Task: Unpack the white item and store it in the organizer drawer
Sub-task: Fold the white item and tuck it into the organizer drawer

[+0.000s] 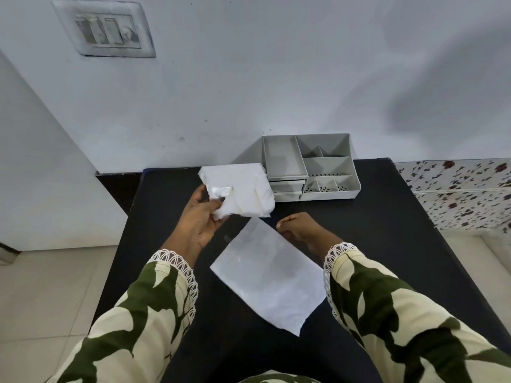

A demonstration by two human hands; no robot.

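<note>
1. A person's left hand grips a folded white item, thumb and fingers clamped on its near-left corner, lifted over the black table.
2. The right hand rests on the table, fingers curled loosely and holding nothing, touching the far edge of an empty clear plastic bag lying flat.
3. A grey organizer stands by the wall, its two small drawers just beside the item.

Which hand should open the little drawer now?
Probably the right hand: it is free, resting by the empty bag, and nearer the organizer. The left hand is busy holding the white item.
</note>
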